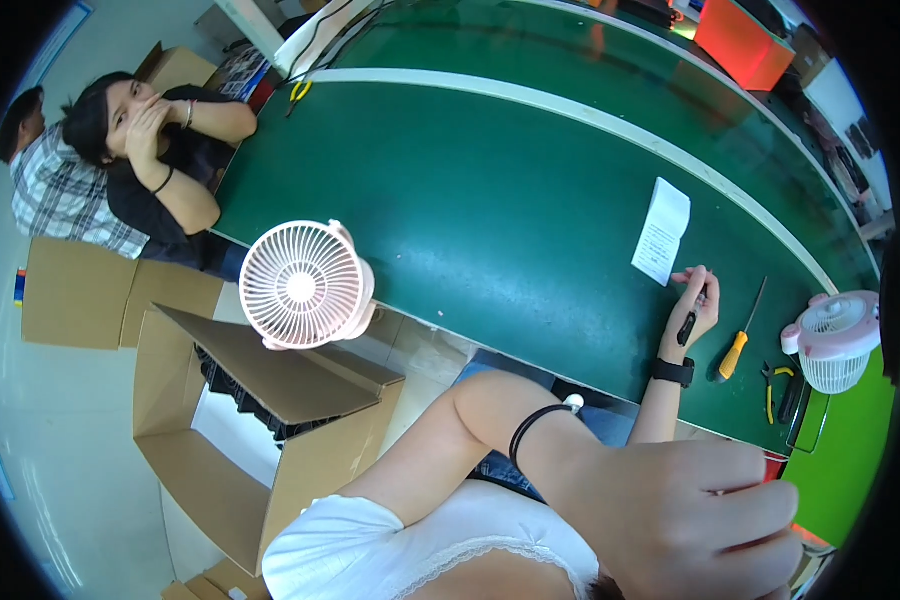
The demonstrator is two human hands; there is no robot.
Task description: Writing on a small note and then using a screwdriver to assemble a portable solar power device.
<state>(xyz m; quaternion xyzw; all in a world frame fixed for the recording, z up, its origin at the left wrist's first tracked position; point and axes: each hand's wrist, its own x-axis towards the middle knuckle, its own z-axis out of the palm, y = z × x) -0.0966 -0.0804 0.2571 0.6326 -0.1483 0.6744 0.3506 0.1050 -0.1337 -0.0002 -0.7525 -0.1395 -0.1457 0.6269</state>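
Observation:
My right hand (697, 305) rests over the green tabletop (510, 220), its fingers closed on a black pen (687, 328). Just beyond the fingertips lies a folded white paper (662, 232) with handwriting on it. A dark watch is on that wrist. My left hand (710, 520) is raised very close to the camera, back toward me, fingers curled; whatever they might hold is hidden. A black band circles its wrist. To the right of my right hand lie a screwdriver (735, 355) with an orange-yellow handle and yellow-handled pliers (770, 392).
A pale pink fan (305, 285) stands at the table's left edge; another pink-and-white fan (835, 340) sits at the right. An open cardboard box (205, 480) holding black parts is at lower left. A person (160, 150) leans at the table's far left, hands clasped.

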